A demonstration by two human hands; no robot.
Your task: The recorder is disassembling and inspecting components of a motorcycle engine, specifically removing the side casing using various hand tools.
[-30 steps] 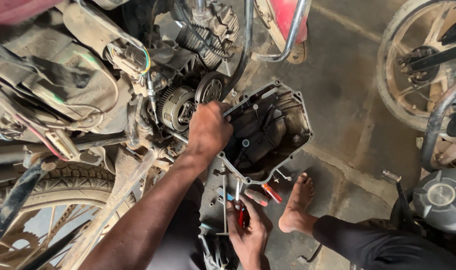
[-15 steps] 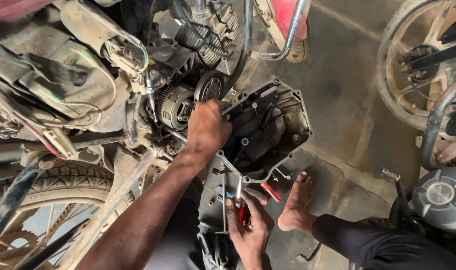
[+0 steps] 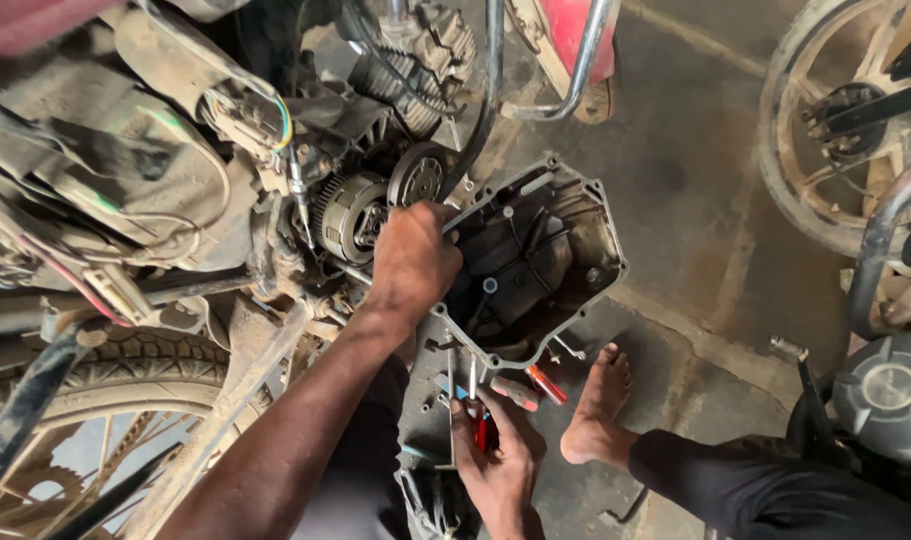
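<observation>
Presently: left hand [image 3: 415,262], fingers curled on the left rim of a dark engine side cover [image 3: 535,262], which tilts beside the motorcycle's exposed clutch gear [image 3: 350,215]. Right hand [image 3: 497,455], near centre, fingers closed around a red-handled screwdriver [image 3: 478,425]. 1 bare foot [image 3: 597,410] rests on the concrete floor [image 3: 695,200], right. Spoked wheel [image 3: 825,120] far right.

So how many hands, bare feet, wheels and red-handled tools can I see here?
Hands: 2, the left hand on the engine cover and the right hand gripping a red-handled tool
Bare feet: 1, the foot
Wheels: 2, the spoked wheel and the far wheel
Red-handled tools: 2, counting the red screwdriver on the floor
Total: 7
</observation>
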